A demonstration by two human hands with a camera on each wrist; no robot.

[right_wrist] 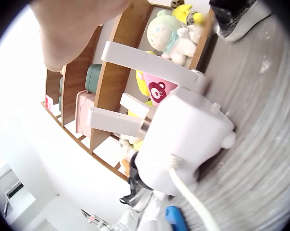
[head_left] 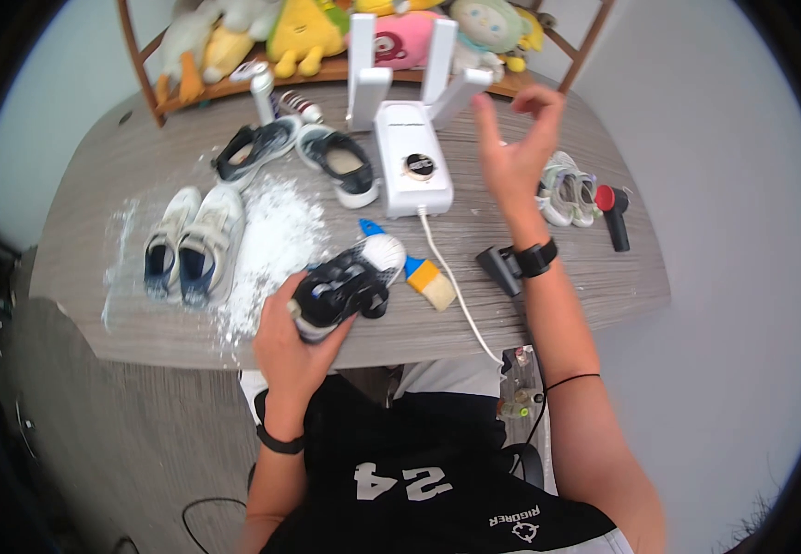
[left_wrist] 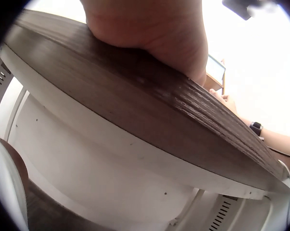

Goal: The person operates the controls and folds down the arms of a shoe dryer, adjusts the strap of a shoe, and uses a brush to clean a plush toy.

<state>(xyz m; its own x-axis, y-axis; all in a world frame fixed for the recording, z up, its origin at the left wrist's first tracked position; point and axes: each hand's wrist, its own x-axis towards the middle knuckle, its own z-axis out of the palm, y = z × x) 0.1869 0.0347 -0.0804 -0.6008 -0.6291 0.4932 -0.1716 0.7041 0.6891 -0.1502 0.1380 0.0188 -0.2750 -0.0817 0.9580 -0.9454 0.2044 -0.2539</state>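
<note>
My left hand (head_left: 294, 346) grips a black shoe with a white toe (head_left: 345, 282) by its heel, near the table's front edge. In the left wrist view the underside of that hand (left_wrist: 149, 29) shows over the table edge; the shoe is hidden there. My right hand (head_left: 522, 152) is raised to the right of a white shoe dryer (head_left: 410, 152), thumb and fingers spread apart with nothing between them. The dryer has several upright arms and a round dark display. In the right wrist view part of my right hand (right_wrist: 77, 29) appears above the dryer (right_wrist: 183, 134).
White powder (head_left: 276, 235) covers the table's left part. White shoes (head_left: 199, 240), dark shoes (head_left: 338, 162), a white bottle (head_left: 263, 97) and a paintbrush (head_left: 430, 282) lie around. Pale sneakers (head_left: 562, 194) and a red-ended black tool (head_left: 615, 217) lie right. Plush toys (head_left: 303, 37) fill the shelf.
</note>
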